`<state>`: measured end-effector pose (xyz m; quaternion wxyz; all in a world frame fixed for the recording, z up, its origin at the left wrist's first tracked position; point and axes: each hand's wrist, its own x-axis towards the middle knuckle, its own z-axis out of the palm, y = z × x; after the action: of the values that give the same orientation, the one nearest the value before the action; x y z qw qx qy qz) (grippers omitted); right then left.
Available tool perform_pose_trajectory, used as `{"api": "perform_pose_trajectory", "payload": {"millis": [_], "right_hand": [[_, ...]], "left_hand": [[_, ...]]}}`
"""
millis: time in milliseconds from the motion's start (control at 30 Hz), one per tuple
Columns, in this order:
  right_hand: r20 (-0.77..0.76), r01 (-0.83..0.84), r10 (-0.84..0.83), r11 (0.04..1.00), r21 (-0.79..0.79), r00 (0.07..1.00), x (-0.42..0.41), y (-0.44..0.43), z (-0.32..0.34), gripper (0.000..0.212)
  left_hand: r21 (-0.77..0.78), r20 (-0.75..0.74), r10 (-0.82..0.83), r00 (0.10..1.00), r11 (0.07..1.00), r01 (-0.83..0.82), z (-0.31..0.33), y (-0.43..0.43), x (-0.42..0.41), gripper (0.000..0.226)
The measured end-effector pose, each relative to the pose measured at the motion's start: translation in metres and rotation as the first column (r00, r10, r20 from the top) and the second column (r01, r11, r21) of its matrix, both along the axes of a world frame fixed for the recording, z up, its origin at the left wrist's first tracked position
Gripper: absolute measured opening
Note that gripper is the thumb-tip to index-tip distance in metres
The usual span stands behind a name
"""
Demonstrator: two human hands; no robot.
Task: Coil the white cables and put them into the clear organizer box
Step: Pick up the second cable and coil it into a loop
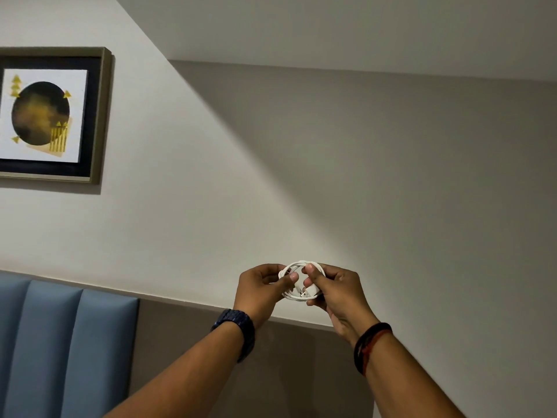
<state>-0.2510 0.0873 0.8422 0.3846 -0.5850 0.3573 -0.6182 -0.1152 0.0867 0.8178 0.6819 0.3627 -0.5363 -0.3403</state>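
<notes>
A white cable (298, 263) is wound into a small round coil and held up in front of the wall. My left hand (260, 289) pinches the coil's left side between thumb and fingers. Gripping the right side is my right hand (334, 292), its thumb pressed over the loops. A white plug end of the cable (310, 292) sticks out below my right thumb. The clear organizer box is not in view.
A framed picture (48, 114) hangs on the pale wall at the upper left. A blue padded headboard (60, 342) fills the lower left, with a grey-brown panel (187, 333) beside it. A dark watch is on my left wrist, dark bands on my right.
</notes>
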Motion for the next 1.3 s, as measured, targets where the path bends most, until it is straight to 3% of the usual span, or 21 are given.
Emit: {"api": "perform_pose_trajectory", "payload": {"millis": [200,333,433,500,600,733,900,1067,1300], "right_hand": [[-0.070,-0.039,0.035,0.998,-0.058,0.997,-0.004,-0.002,-0.004,0.012],[-0.099,-0.038,0.030,0.996,-0.084,0.995,-0.008,-0.006,-0.007,0.013],[-0.118,-0.022,0.010,0.995,-0.097,0.993,-0.012,-0.010,-0.011,0.013],[-0.120,-0.003,-0.009,0.995,-0.101,0.993,-0.013,-0.012,-0.013,0.013],[-0.116,0.056,-0.067,0.993,-0.101,0.991,-0.016,-0.016,-0.013,0.014],[-0.165,0.116,-0.132,0.988,-0.104,0.977,-0.018,-0.021,-0.018,0.016],[-0.187,0.141,-0.161,0.984,-0.113,0.969,-0.013,-0.023,-0.024,0.015],[-0.221,0.179,-0.213,0.970,-0.163,0.952,-0.009,-0.022,-0.021,0.012],[-0.223,0.228,-0.261,0.960,-0.161,0.939,-0.014,-0.024,-0.024,0.016]], "left_hand": [[0.063,-0.136,-0.068,0.988,0.995,0.077,-0.001,-0.002,0.002,0.014],[0.100,-0.314,-0.251,0.916,0.950,0.295,-0.001,0.001,-0.001,0.009],[0.149,-0.296,-0.339,0.893,0.907,0.394,0.000,0.003,-0.002,0.007],[0.173,-0.204,-0.327,0.923,0.916,0.363,0.002,0.003,-0.004,0.008],[0.192,-0.039,-0.223,0.974,0.955,0.226,0.002,0.000,-0.002,0.033],[0.183,0.169,-0.075,0.983,0.982,0.044,0.005,-0.001,0.000,0.043],[0.101,0.488,0.103,0.867,0.980,-0.173,0.007,0.002,-0.006,0.048],[0.053,0.611,0.175,0.772,0.964,-0.260,0.013,0.007,-0.011,0.044],[0.032,0.750,0.140,0.646,0.969,-0.247,0.017,0.009,0.000,0.039]]}}
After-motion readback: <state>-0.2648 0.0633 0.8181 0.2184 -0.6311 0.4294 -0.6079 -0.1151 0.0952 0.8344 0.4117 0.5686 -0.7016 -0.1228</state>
